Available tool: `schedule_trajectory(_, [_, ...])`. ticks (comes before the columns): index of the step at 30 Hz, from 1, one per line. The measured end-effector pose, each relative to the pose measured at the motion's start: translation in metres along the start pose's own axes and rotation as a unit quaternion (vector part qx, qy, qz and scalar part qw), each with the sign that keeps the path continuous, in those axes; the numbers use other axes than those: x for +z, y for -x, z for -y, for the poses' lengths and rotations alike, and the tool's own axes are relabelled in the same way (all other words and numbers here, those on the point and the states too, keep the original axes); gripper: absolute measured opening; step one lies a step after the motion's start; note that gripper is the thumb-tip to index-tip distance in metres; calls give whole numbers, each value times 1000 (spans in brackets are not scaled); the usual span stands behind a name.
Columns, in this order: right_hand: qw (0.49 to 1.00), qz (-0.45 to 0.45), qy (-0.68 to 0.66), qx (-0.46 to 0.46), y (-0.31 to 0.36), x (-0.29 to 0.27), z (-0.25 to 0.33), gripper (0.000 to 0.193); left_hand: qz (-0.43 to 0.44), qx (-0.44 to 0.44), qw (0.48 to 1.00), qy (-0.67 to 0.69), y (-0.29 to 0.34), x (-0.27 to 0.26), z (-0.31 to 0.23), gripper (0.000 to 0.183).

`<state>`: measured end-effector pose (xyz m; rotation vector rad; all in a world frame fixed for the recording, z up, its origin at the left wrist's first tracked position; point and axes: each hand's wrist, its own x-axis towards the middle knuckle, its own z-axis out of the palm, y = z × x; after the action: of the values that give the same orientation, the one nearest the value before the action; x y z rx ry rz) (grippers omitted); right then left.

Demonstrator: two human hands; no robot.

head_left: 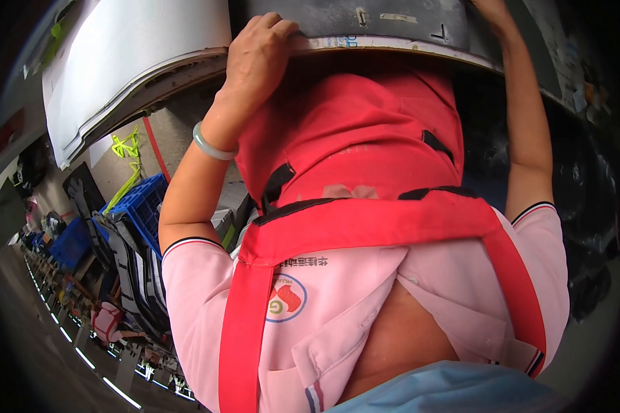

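Two bare hands reach forward: the left hand (260, 54) has its fingers bent and close together at the front edge of a dark grey worktop (324, 19), with whatever lies under its fingertips hidden; the right hand (490, 8), cut by the upper border, is by the far right part of that worktop, and I cannot tell whether it is apart or clamped on anything. The worktop spreads between the hands, bearing two pale tape strips (398, 17) and one black corner mark (439, 34) to the right of the left hand. Just left of that hand lies one stack of white sheets (145, 55), too tightly layered to count. One pale bangle (213, 144) circles the left wrist. Nearer the body than both hands are one red apron (365, 131) and one pink shirt (351, 303). Farther out, behind and left of the left hand, are two blue crates (145, 210) and some yellow-green straps (125, 148). As for writing, small blue print (350, 41) marks the worktop's edge right of the left hand, and the shirt carries dark characters above one blue-ringed emblem (285, 298) in red and green.
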<state>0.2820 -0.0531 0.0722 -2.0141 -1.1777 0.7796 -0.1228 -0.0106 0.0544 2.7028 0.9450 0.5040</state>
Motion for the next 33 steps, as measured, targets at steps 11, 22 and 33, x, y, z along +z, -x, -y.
schedule_trajectory(11, [998,-17,53,-34,-3,6,-7,27,-6,2,1000,16,0,-5,-4,20])
schedule_trajectory(22, [997,-45,51,-46,-3,10,-8,26,-35,22,999,4,-2,-6,-2,16])
schedule_trajectory(33, [997,-40,54,-46,1,11,-9,21,-3,36,994,104,-48,17,-38,22])
